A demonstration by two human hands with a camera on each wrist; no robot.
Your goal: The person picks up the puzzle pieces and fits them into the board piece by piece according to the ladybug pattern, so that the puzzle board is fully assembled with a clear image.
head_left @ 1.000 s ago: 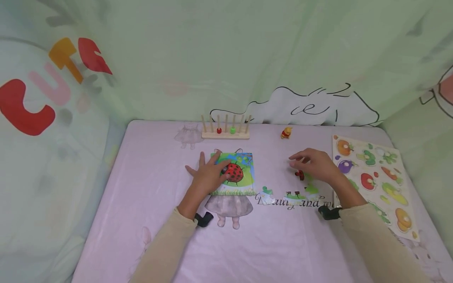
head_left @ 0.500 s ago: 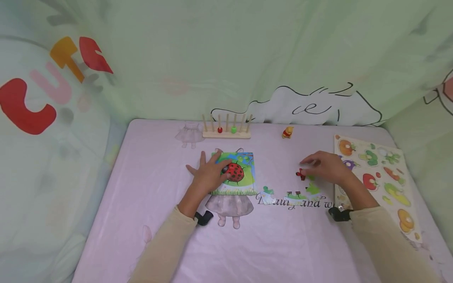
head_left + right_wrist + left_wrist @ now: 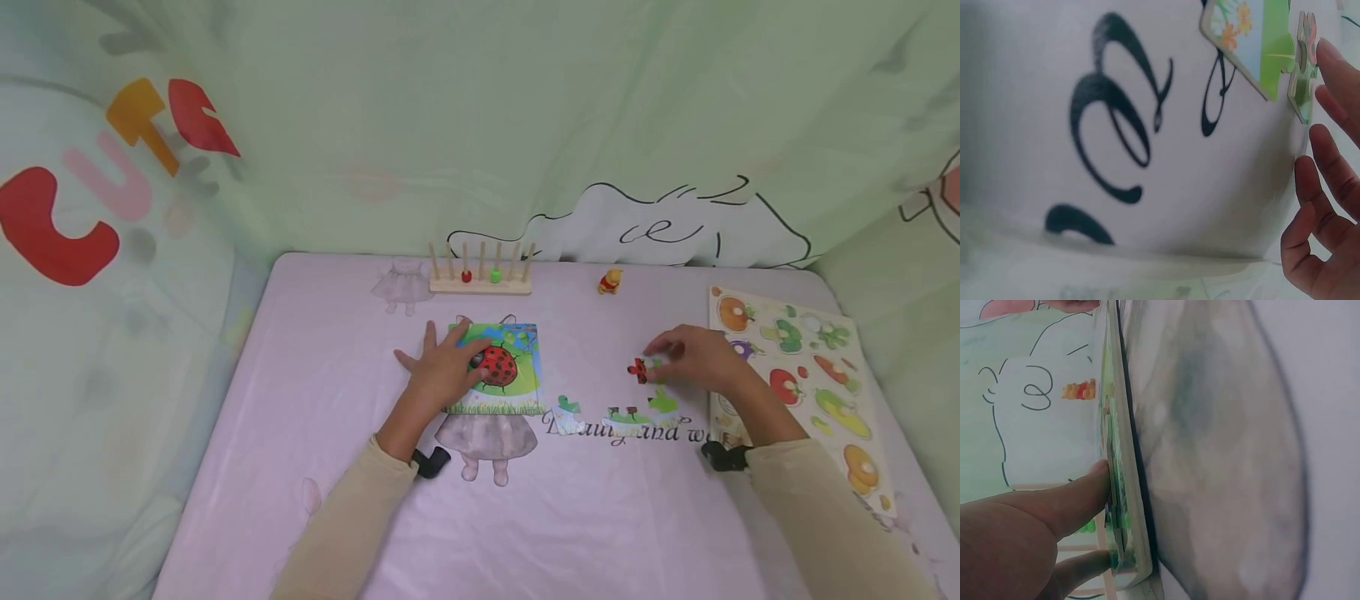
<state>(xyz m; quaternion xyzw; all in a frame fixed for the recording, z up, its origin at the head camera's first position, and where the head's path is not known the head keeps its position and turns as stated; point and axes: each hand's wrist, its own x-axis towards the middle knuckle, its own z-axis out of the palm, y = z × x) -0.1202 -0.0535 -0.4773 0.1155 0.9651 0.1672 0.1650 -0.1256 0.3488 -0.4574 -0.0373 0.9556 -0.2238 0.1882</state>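
My left hand (image 3: 438, 375) rests with spread fingers on a square puzzle board (image 3: 528, 396) showing a red ladybug. In the left wrist view its thumb (image 3: 1091, 487) presses the board's face. My right hand (image 3: 697, 358) is over loose puzzle pieces at the right, its thumb and forefinger apart near a red piece (image 3: 637, 370) and green bits beside it. The right wrist view has the fingers loosely bent close to a small piece (image 3: 1300, 94); whether they touch it is unclear. A green piece (image 3: 663, 402) lies just below.
More loose pieces lie nearer me: a bottom-edge piece (image 3: 628, 417) and a green-and-white corner piece (image 3: 567, 414). A wooden peg rack (image 3: 480, 285) and a small bear figure (image 3: 610, 282) stand at the back. A vegetable puzzle board (image 3: 806, 367) lies at the right.
My right hand has moved rightward and slightly toward me, uncovering the red piece more. My left hand has stayed on the ladybug board.
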